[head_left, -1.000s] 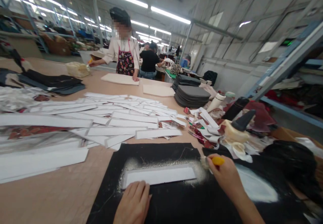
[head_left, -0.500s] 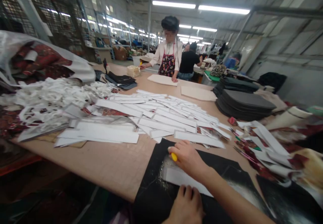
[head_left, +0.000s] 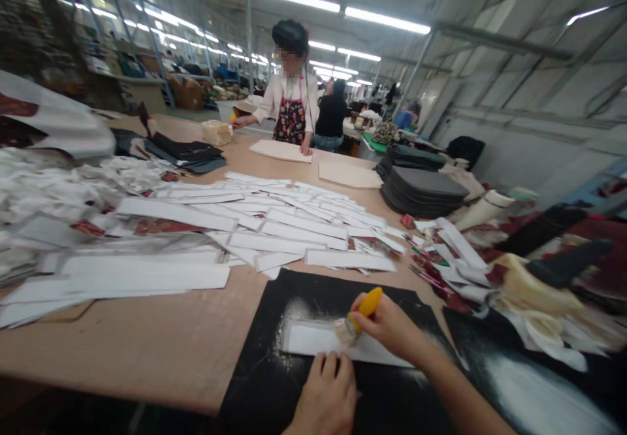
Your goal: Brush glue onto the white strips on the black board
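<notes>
My right hand is shut around a yellow-handled brush, whose pale bristles rest on a white paper strip. That strip lies flat on a black mat, with whitish powder scattered around its left end. My left hand rests with its fingertips at the strip's lower edge, mostly on the mat, and holds nothing. The strip's middle is hidden beneath the brush and my right hand.
Several loose white strips cover the tan worktable. Stacked grey pads stand beyond them. Scraps and bottles crowd the right side. A co-worker in an apron works across the table.
My head view has swung left and then partly back. The brush has moved from the strip's right end onto the strip, and my left hand has stayed near the lower edge.
</notes>
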Tool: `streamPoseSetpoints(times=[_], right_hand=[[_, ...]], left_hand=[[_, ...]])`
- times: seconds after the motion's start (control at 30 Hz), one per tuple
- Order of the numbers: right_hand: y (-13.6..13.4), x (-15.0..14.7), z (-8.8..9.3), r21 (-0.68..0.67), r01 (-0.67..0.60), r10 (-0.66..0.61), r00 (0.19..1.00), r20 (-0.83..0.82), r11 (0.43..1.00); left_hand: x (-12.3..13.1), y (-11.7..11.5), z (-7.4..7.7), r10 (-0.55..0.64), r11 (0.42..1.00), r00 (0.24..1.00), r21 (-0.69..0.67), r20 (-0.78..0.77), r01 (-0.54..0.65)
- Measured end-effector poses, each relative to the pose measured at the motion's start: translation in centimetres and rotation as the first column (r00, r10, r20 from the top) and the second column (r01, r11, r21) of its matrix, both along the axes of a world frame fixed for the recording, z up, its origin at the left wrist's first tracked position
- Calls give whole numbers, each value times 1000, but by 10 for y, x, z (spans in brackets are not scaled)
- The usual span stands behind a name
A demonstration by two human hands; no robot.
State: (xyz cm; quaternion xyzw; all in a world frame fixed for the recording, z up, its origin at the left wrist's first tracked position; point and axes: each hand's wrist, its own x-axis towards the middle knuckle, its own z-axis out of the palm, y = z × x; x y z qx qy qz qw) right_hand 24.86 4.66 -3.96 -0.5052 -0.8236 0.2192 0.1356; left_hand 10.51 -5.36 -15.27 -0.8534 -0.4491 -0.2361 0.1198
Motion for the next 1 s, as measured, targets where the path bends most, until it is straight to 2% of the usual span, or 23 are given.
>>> streamPoseSetpoints(times=[0.07, 0.13, 0.23, 0.33, 0.47, 0.57, 0.63, 0.73, 0.87, 1.0], right_hand=[[-4, 61, -1, 10, 193, -193, 976, 97, 981], [-14, 115, 3, 154, 343, -370, 905, 209, 927], [-39, 156, 10, 306, 485, -548, 820, 165, 819], [-62, 155, 9, 304, 592, -614, 789, -29, 746], [-82, 142, -6, 277, 671, -645, 740, -191, 688], [-91, 143, -19, 241, 707, -652, 706, -274, 665], [-95, 146, -25, 218, 718, -648, 692, -318, 661], [-97, 148, -32, 175, 745, -658, 656, -369, 644], [-92, 144, -41, 183, 747, -618, 641, -455, 640], [-86, 132, -54, 199, 724, -546, 645, -535, 660]], left_hand=[[-1, -1, 5, 3, 1000, 1000, 7, 13, -3], [-1, 3, 11, 12, 999, 1000, -33, 18, -12], [8, 19, 23, -8, 992, 999, -126, 42, 13], [37, 40, 37, -95, 970, 993, -220, 71, 108], [93, 60, 54, -211, 911, 977, -354, 44, 213], [126, 65, 62, -226, 889, 974, -413, -23, 197], [139, 66, 64, -220, 887, 973, -429, -66, 171], [146, 67, 63, -228, 884, 969, -438, -96, 165], [140, 70, 57, -222, 884, 970, -441, -99, 157], [130, 73, 48, -156, 885, 988, -442, 6, 143]])
